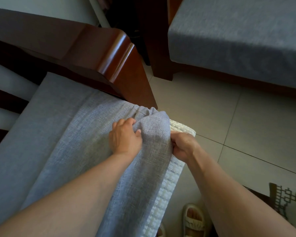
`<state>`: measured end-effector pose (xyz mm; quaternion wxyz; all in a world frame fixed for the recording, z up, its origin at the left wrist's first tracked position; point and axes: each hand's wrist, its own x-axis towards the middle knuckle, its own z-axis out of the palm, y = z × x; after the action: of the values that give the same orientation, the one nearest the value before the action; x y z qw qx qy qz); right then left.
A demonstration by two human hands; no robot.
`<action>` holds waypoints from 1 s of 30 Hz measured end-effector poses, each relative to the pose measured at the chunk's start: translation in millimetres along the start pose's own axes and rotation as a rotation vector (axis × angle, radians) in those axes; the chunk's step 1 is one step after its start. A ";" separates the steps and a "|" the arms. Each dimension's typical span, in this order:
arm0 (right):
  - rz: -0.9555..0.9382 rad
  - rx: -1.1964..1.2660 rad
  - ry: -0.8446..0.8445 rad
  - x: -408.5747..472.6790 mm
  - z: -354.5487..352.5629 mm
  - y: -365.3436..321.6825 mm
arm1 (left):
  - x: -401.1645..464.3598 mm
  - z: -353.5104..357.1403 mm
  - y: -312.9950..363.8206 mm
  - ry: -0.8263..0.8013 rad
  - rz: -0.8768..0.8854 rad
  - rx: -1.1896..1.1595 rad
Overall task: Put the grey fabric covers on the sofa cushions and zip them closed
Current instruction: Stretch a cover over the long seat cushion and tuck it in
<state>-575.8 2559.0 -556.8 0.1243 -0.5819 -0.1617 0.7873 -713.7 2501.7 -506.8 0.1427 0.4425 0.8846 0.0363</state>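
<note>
A light grey fabric cover (92, 142) lies over a sofa cushion whose white woven inner side (167, 185) shows along the right edge and at the near corner. My left hand (125, 137) rests on top of the cover and pinches a bunched fold of it near the corner. My right hand (183, 144) grips the cover's edge at the cushion's side, fingers curled under the fabric. The cushion lies on a darker grey seat cushion (41, 106) of the sofa. No zip is visible.
The sofa's dark red wooden armrest (99, 53) stands just behind the cushion corner. A second seat with a grey covered cushion (237, 35) is at the upper right. Pale floor tiles (237, 120) lie between. My sandalled foot (193, 221) and a patterned mat (289, 200) are at the lower right.
</note>
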 end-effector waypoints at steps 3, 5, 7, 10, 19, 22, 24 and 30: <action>-0.029 -0.156 0.031 2.2 2.6 -4.1 | -2.0 4.2 22.6 0.043 0.160 0.015; -0.100 -0.283 0.116 1.2 7.9 -1.3 | -1.9 9.4 33.9 0.034 0.156 0.034; -0.215 -0.407 0.259 1.2 9.3 1.7 | 1.3 9.3 35.5 0.046 0.094 0.066; -0.394 -0.524 0.576 0.5 -1.6 0.8 | 1.4 8.6 37.3 0.075 0.157 0.144; -0.158 -0.015 0.504 27.4 -49.5 -1.5 | -10.7 42.3 47.1 -0.077 0.205 0.132; -0.089 0.219 0.430 39.1 -54.6 -0.2 | -3.9 49.2 69.2 -0.097 0.326 0.153; -0.107 0.207 0.473 54.0 -59.8 6.5 | -1.5 57.1 84.4 -0.123 0.379 0.142; -0.203 0.033 0.597 105.9 -79.2 40.9 | 3.4 89.3 97.4 0.034 0.671 0.176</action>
<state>-531.2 2570.9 -687.3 0.2534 -0.7661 -0.1625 0.5679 -614.9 2557.9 -574.5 0.0693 0.7188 0.6917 0.0121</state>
